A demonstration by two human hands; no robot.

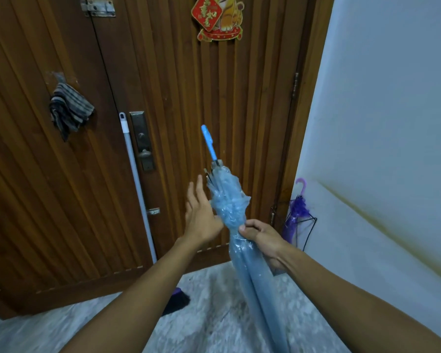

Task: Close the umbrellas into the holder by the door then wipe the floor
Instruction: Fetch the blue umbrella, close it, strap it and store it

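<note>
While the wooden door (176, 123) fills most of the view, the folded blue umbrella (229, 207) slants before it, its long axis running from the bottom edge up and slightly left, blue handle topmost; its lower end is cut off. The right hand (261, 238) grips its bunched canopy mid-length. The left hand (201, 215) lies flat-fingered against the canopy's left side. A purple umbrella (297, 212) stands in the wire holder (311, 230) by the wall.
</note>
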